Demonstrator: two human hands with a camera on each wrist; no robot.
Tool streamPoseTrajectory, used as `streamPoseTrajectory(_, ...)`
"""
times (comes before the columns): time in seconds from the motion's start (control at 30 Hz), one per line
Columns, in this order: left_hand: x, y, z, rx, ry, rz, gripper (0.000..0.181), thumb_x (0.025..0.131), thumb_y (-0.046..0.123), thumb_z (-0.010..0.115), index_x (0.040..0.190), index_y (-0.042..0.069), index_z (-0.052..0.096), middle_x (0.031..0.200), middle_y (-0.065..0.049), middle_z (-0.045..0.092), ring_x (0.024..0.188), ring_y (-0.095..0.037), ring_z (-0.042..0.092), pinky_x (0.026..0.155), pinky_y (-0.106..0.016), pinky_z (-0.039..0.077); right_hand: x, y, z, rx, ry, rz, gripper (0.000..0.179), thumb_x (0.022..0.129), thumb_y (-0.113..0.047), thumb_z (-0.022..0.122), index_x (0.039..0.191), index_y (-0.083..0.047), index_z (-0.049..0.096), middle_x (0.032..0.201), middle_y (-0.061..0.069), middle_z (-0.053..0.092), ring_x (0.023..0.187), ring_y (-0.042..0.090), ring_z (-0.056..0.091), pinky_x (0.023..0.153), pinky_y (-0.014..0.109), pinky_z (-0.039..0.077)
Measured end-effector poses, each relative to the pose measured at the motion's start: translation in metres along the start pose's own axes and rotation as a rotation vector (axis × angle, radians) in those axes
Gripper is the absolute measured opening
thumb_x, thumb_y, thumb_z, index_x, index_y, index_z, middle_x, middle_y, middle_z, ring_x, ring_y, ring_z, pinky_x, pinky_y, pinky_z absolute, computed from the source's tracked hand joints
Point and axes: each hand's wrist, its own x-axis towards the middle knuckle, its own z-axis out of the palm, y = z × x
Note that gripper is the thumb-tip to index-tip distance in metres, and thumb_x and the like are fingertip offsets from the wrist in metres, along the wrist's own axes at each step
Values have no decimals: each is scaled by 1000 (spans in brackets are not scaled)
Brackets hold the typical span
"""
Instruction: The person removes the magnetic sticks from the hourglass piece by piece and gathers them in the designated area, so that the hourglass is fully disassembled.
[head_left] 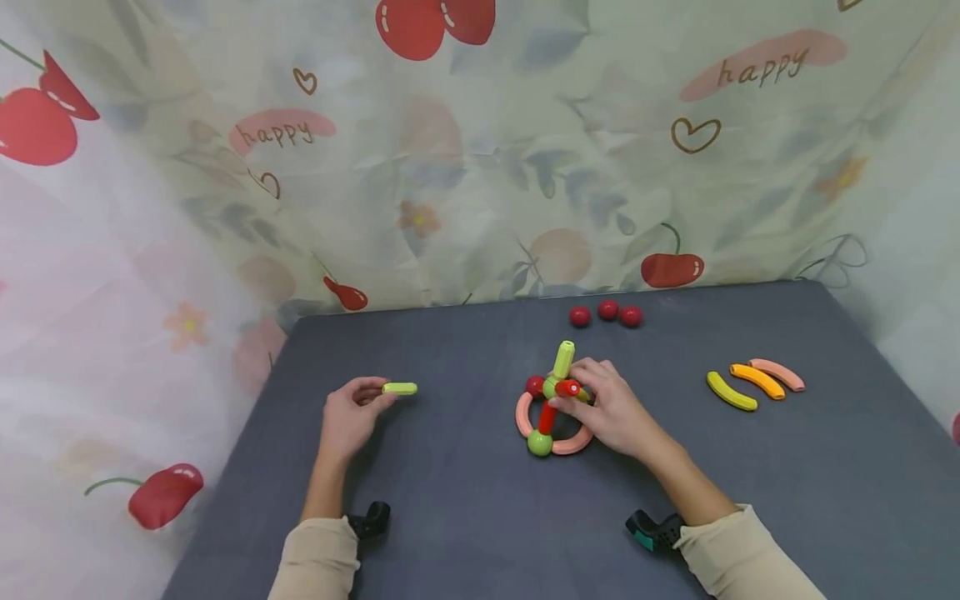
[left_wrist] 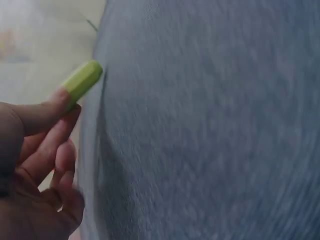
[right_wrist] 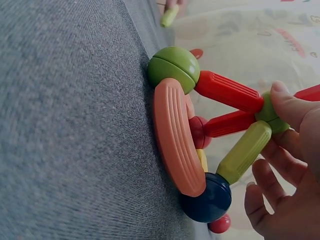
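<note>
My left hand (head_left: 349,419) pinches a short yellow-green rod (left_wrist: 84,82) between thumb and fingers, above the left part of the table. At mid-table, my right hand (head_left: 617,414) grips the upper green ball (right_wrist: 270,112) of a ball-and-rod construction. Its base is a ring of curved pieces, including a pink curved rod (right_wrist: 177,137), joined by a lower green ball (right_wrist: 173,70), a dark blue ball (right_wrist: 206,198) and a red ball (head_left: 535,385). Red and yellow-green rods slope from the base to the upper ball. Another yellow-green rod (head_left: 564,358) sticks up from it.
Several loose pieces lie on the dark grey table (head_left: 450,517). Red balls (head_left: 608,310) sit together near the back edge. At the right are a yellow-green curved rod (head_left: 731,392), an orange one (head_left: 757,381) and a pink one (head_left: 777,373). A patterned cloth (head_left: 480,167) hangs behind.
</note>
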Motion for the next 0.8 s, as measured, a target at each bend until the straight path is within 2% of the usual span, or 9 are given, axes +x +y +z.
streamPoseTrajectory(0.1, 5, -12, -8, 140, 10, -31, 29, 92, 26, 78, 117, 12, 75, 112, -12, 77, 106, -26, 70, 88, -36, 53, 1, -1, 1, 6, -7, -4, 21, 91, -32, 78, 108, -22, 72, 112, -2, 66, 98, 23, 52, 82, 38, 45)
streamPoseTrajectory(0.23, 7, -17, -10, 231, 18, -58, 28, 93, 23, 76, 117, 10, 75, 117, -14, 75, 115, -34, 64, 98, -50, 47, 0, -2, 0, 14, -7, 8, 23, 90, -31, 78, 110, -21, 72, 112, -2, 66, 96, 25, 52, 80, 37, 44)
streamPoseTrajectory(0.3, 5, -17, -7, 243, 21, -55, 30, 92, 22, 77, 119, 9, 73, 121, -16, 72, 118, -36, 62, 101, -53, 46, -1, -1, -1, 16, -11, 13, 24, 90, -31, 78, 111, -21, 72, 112, -2, 66, 97, 26, 52, 80, 38, 45)
streamPoseTrajectory(0.4, 0, -5, 0, 199, 15, -29, 36, 91, 23, 78, 124, 10, 71, 126, -15, 70, 119, -36, 63, 99, -51, 48, -3, 1, -1, 17, -13, 14, 25, 90, -32, 78, 112, -21, 72, 113, -2, 66, 97, 27, 53, 80, 39, 46)
streamPoseTrajectory(0.5, -12, 25, 18, 31, -12, 49, 36, 89, 27, 81, 122, 15, 72, 123, -9, 72, 102, -30, 65, 83, -39, 53, -4, 5, -2, 18, -7, 9, 23, 90, -32, 79, 110, -22, 72, 113, -2, 66, 98, 28, 53, 81, 41, 47)
streamPoseTrajectory(0.6, -31, 70, 47, -175, -102, 152, 34, 87, 30, 83, 118, 20, 73, 118, -3, 74, 85, -22, 61, 68, -28, 49, -4, 7, -2, 16, -2, 2, 21, 90, -31, 79, 108, -23, 72, 112, -3, 66, 97, 26, 52, 80, 41, 47)
streamPoseTrajectory(0.67, -45, 100, 68, -282, -178, 211, 32, 86, 32, 84, 115, 23, 74, 115, 0, 74, 80, -20, 56, 63, -25, 46, -4, 8, -1, 20, 3, -5, 21, 90, -30, 79, 109, -23, 73, 112, -3, 66, 95, 25, 52, 79, 39, 46)
streamPoseTrajectory(0.73, -55, 122, 87, -341, -269, 264, 35, 86, 32, 84, 117, 22, 73, 117, -3, 73, 80, -18, 57, 62, -27, 50, -3, 8, 0, 24, 3, -19, 23, 90, -30, 78, 111, -22, 73, 112, -3, 66, 93, 25, 52, 79, 38, 45)
streamPoseTrajectory(0.8, -62, 136, 102, -370, -334, 298, 35, 86, 31, 84, 117, 23, 72, 116, -3, 72, 75, -17, 56, 58, -27, 51, -3, 8, 2, 21, 0, -34, 25, 92, -29, 76, 115, -21, 73, 114, -3, 67, 94, 24, 51, 79, 36, 45)
